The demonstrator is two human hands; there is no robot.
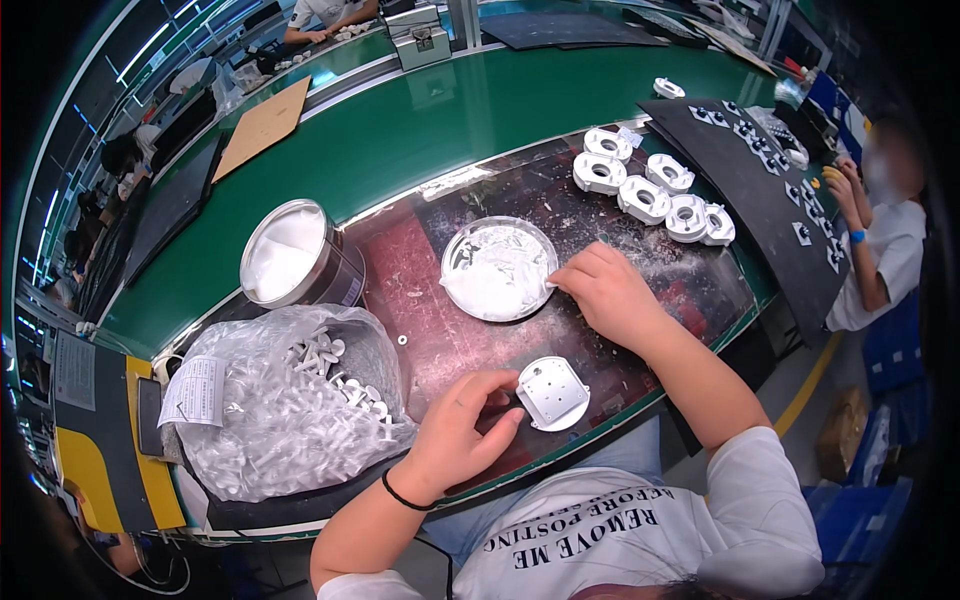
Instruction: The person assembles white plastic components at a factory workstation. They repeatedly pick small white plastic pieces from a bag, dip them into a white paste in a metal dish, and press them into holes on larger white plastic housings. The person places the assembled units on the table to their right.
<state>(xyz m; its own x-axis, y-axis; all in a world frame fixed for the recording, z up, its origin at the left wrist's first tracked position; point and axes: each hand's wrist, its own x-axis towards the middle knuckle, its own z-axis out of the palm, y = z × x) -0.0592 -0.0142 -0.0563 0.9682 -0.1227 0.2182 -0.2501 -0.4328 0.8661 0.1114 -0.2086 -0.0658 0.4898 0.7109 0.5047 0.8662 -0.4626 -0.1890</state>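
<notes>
1. Near the worktable's front edge [640,402], a white plate-like part [553,393] with small holes lies flat.
2. At its left side, the left hand [462,425] has thumb and fingers spread; whether they touch it, I cannot tell.
3. Beyond it, the right hand [605,290] has its fingertips pressed together at the right rim of a round dish [447,247] of white paste; I cannot tell whether they pinch anything.
4. To the left, a bulky clear bag [250,455] of white stemmed pieces crowds the left forearm, and a tin [345,278] with white contents stands behind it.
5. Between bag and dish lies a small white ring [403,340].
6. Toward the far right, white housings [643,199] cluster beside a dark board [770,210] bearing small parts; a co-worker [890,265] sits past that.
</notes>
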